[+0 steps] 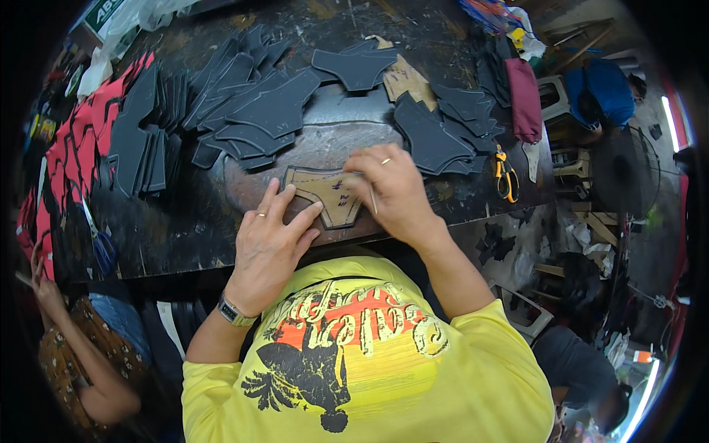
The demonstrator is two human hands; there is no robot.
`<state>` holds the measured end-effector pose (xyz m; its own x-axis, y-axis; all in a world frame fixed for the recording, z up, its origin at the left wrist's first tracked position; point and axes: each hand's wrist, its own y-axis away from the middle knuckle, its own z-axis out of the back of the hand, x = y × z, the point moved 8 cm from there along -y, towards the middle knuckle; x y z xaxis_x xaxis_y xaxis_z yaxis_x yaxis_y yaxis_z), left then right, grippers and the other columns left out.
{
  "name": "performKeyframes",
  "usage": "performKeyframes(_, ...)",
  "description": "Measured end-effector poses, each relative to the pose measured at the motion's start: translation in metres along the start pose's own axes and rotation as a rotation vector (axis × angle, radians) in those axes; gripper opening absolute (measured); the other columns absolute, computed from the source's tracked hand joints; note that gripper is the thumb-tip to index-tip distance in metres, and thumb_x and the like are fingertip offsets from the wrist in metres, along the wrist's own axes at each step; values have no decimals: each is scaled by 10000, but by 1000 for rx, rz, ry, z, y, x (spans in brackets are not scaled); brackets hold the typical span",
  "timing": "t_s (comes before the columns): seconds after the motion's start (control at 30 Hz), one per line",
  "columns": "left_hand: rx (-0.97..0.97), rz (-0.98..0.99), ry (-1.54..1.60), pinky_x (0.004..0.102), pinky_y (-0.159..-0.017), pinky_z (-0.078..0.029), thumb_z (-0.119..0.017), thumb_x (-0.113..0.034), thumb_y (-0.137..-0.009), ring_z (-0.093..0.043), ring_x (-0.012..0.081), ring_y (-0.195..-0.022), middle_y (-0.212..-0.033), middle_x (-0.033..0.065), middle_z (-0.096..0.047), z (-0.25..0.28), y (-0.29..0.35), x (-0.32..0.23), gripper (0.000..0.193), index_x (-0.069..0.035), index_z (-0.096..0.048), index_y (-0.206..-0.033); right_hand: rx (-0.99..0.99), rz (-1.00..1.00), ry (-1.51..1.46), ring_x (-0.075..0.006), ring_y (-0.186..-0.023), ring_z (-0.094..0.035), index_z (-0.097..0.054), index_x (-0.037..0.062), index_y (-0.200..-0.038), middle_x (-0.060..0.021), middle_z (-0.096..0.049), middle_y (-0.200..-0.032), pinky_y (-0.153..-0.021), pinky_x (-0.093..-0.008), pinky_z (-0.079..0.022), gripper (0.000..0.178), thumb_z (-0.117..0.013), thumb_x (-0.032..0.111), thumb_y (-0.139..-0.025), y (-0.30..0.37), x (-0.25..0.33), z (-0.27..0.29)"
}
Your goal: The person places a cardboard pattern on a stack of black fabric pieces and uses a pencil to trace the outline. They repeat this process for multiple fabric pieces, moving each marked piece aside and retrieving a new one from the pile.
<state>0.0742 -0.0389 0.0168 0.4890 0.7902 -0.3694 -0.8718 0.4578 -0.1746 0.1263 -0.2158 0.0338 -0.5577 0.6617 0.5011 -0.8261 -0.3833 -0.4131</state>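
Near the front edge of the dark table, a tan cardboard template [329, 190] with dark handwritten marks lies over a dark cut piece, whose rim shows around it. My left hand [264, 247] is spread, its fingertips pressing on the template's left side. Over the right side my right hand [395, 188] is closed on a thin, pale, pencil-like tool [374, 199], pointing down by the template's edge. My fingers hide part of the template there. Just beyond the hands, dark cut pieces [273, 107] lie in loose overlapping piles.
Orange-handled pliers [507, 176] lie at the right, near a maroon pouch [523, 100]. Blue-handled scissors [102, 244] rest at the left edge beside red material [77, 140] with dark outlines. Another person's hand [48, 292] is at the far left. More dark pieces [436, 136] lie right.
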Motion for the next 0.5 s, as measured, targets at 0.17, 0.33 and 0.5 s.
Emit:
performKeyframes(0.17,-45,-17,125,466,-1032,-481,-812,-204,-882,-548,377,-1373,-1397,145,-593,7,-3,6,417,-166,-726,-1288,90,-109,-205,-286,-890,-642,-639,46,-975,-110,-639,-990,-818,-389,-510,241,-824,50,-820,7,-1,-14)
performKeyframes(0.33,-111,25,368,416,-941,-539,-825,-162,-869,-656,343,-1141,-1345,144,-616,39,-22,17,413,-119,-725,-1267,-28,-411,-608,-87,-835,-605,-644,20,-915,-5,-647,-879,-776,-263,-506,141,-724,-74,-846,9,-60,47)
performKeyframes(0.5,-129,-134,300,433,-954,-527,-776,-203,-921,-672,334,-1119,-1313,129,-649,43,-88,13,340,-87,-728,-1237,-119,-477,-158,-95,-785,-625,-670,-13,-957,-30,-691,-846,-751,-267,-509,99,-709,-52,-876,15,-121,95)
